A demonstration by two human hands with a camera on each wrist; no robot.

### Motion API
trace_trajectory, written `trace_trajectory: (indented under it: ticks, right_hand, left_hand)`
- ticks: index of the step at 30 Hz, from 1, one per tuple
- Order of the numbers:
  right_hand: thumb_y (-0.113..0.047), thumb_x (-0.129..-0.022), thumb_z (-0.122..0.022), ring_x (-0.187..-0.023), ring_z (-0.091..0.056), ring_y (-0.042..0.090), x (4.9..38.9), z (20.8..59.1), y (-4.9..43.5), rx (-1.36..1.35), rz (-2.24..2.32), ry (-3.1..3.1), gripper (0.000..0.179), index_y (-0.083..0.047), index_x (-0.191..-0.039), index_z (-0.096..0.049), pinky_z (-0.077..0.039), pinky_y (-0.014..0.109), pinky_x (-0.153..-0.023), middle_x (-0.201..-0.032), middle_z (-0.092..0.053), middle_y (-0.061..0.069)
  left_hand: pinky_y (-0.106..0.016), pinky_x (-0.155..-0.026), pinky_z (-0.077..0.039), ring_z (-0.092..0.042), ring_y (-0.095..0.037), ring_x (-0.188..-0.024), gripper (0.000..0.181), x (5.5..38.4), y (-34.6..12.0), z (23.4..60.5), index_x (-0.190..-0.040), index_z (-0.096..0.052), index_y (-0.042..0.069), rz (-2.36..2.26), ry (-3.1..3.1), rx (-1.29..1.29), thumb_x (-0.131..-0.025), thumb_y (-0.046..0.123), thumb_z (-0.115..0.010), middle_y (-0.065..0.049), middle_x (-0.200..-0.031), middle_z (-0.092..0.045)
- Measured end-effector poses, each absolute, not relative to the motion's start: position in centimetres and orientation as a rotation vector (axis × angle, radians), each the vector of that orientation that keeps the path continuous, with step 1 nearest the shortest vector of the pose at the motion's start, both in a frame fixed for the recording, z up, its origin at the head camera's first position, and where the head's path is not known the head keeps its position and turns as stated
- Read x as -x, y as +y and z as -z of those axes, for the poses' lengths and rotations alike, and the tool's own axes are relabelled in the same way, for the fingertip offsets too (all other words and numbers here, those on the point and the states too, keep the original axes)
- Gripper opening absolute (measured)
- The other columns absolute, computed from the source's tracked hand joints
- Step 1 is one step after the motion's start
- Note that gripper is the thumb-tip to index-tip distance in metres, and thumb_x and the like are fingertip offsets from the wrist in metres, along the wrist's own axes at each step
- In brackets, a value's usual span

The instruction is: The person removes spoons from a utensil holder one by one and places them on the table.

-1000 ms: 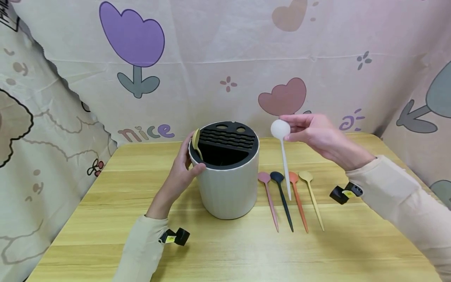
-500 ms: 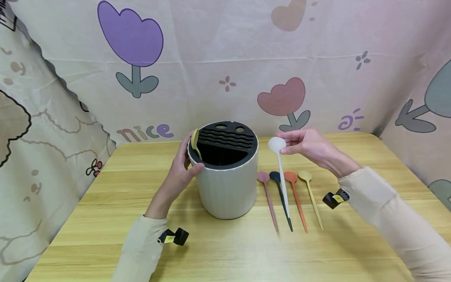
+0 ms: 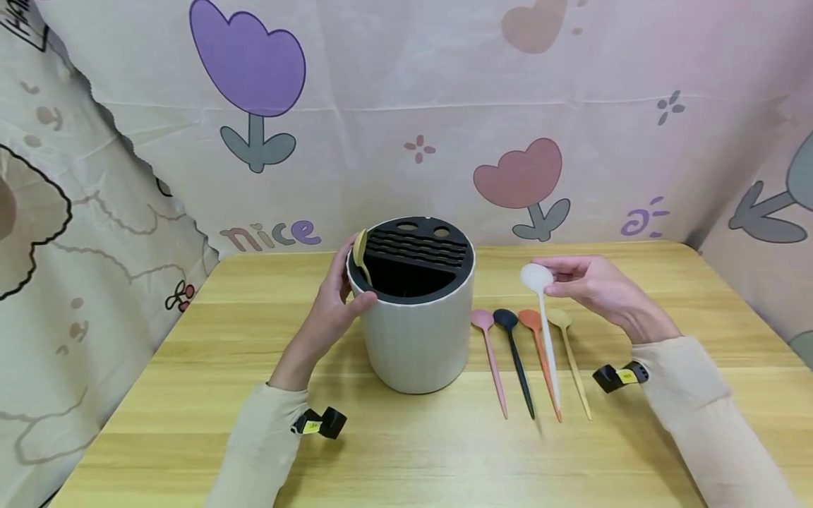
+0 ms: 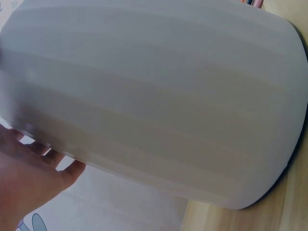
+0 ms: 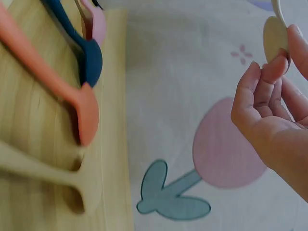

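Observation:
My right hand point(image 3: 597, 293) pinches a white spoon point(image 3: 536, 277) by its bowl, between thumb and fingers. Its handle hangs down over the orange spoon point(image 3: 530, 321) in the head view. In the right wrist view the held spoon point(image 5: 275, 41) shows at the top right in my fingertips. My left hand point(image 3: 333, 303) grips the upper left side of a white ribbed utensil holder point(image 3: 419, 346), thumb at the front near the rim. A gold-yellow spoon point(image 3: 360, 248) leans inside the holder's black slotted lid, beside that hand. The holder's wall point(image 4: 159, 96) fills most of the left wrist view.
Right of the holder, a pink spoon point(image 3: 483, 321), a dark blue spoon point(image 3: 506, 321) and a pale yellow spoon point(image 3: 560, 319) lie in a row with the orange one on the wooden table point(image 3: 432, 451). A printed cloth point(image 3: 368, 85) hangs behind.
My right hand has lowered the white spoon, and its handle has shifted from over the blue spoon to over the orange one. The left hand keeps its grip on the holder.

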State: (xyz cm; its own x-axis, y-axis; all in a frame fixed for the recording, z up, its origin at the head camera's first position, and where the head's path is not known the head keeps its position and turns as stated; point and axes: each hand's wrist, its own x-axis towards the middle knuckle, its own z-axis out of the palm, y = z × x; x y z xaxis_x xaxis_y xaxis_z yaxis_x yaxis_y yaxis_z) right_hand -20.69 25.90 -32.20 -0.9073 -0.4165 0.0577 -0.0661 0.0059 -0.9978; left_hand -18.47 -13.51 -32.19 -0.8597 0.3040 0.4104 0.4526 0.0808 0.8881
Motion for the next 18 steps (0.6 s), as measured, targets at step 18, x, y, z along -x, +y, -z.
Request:
trace_trajectory:
  ticks: [18]
  right_hand:
    - [0.02,-0.08,-0.062,-0.097,-0.063,0.01,20.9,33.9,31.6,0.476,1.943,2.18,0.049,-0.017,-0.111,-0.07,-0.051,0.022,-0.081,-0.111,-0.067,-0.002]
  left_hand:
    - [-0.05,-0.113,-0.018,-0.03,-0.028,-0.136,0.118,18.6,-13.5,32.2,-0.154,-0.017,0.01,1.907,-2.215,0.766,-0.069,0.077,-0.065,-0.011,-0.153,-0.025]
